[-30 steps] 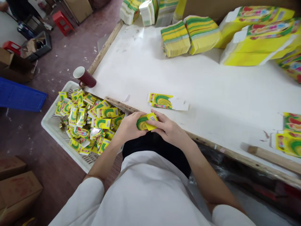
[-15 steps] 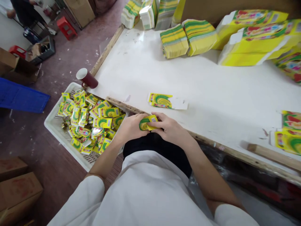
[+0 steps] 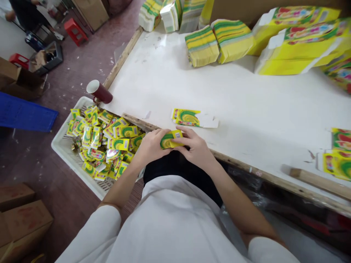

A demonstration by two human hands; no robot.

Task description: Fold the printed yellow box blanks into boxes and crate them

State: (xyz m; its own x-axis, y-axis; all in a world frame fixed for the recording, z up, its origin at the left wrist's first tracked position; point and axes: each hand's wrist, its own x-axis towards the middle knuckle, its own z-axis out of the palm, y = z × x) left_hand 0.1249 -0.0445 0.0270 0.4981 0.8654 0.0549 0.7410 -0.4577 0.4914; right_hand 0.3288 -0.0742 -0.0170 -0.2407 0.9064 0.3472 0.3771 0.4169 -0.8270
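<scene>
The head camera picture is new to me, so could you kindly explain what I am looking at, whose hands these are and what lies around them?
The camera sits on a person's head and looks down, so the white-sleeved arms at the bottom are the wearer's own. There is no machine here. The left hand and the right hand together grip one small yellow-and-green carton at the near edge of a white table. A flat, unfolded carton lies just beyond the hands. To the left, lower down, a white crate is full of similar small cartons, with a dark red mug at its far corner. Stacks of flat cartons stand at the back of the table.
</scene>
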